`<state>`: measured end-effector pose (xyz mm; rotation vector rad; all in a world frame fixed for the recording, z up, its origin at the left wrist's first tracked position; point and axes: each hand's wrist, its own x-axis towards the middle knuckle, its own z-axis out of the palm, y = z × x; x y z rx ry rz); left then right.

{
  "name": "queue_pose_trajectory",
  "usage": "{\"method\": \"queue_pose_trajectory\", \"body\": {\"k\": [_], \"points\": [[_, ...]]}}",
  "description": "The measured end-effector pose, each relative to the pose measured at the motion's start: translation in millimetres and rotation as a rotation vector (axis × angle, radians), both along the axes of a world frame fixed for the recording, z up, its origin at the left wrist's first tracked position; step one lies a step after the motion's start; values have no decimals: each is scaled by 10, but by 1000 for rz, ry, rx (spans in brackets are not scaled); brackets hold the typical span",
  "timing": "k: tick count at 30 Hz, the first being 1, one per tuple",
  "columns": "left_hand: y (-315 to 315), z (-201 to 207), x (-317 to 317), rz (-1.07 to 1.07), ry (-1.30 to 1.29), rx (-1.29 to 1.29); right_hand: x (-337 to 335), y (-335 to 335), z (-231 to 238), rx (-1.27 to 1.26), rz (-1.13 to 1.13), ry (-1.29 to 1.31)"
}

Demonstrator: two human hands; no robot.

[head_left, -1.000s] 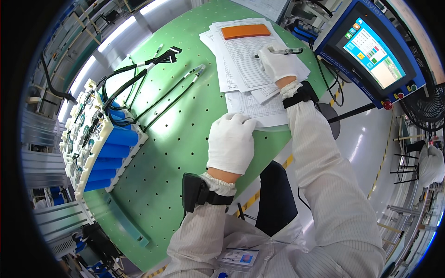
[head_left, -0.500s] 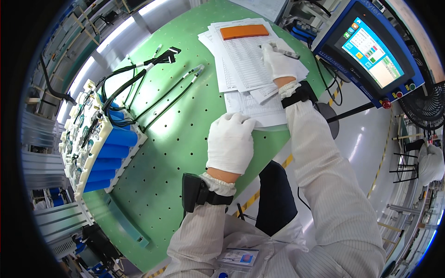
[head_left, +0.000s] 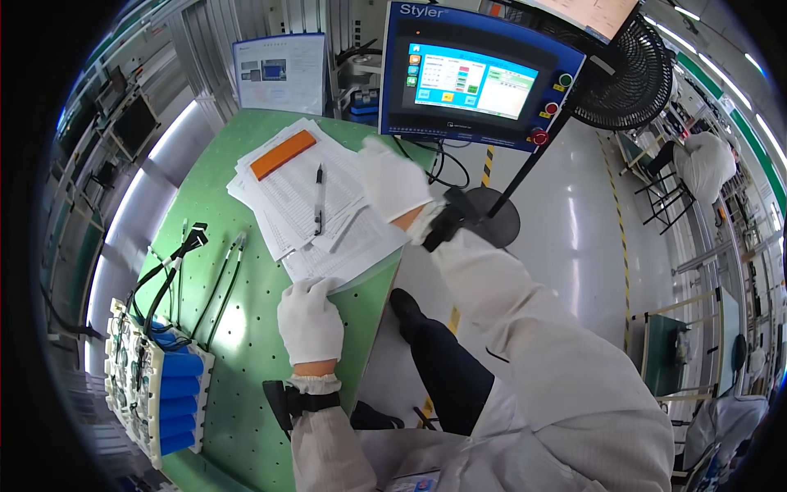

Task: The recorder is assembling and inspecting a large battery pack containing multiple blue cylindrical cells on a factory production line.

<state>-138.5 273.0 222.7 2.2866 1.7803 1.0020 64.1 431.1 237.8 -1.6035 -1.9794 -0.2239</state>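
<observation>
Pen point(head_left: 319, 199): lying on printed sheets point(head_left: 287, 201), left of my right hand point(head_left: 395, 180); might roll if I drag the paper.
Pen's line: runs away from me, writing end unclear.
Right hand: blurred, nothing visibly held, finger spread unclear.
Left hand point(head_left: 311, 321): loosely curled nearer me, grip hidden.
</observation>
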Motion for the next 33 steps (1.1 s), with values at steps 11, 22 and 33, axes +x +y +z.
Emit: {"method": "queue_pose_trajectory", "body": {"k": [11,22,33], "points": [[10,9,39,9,-2,-28,837,142,425,154,-148,-124],[34,-43,-77,-5,28,17,822,-879,-457,57,170,533],[-810,-463,619,56,244,257,2116,-3685,-680,-680,-390,402]]}}
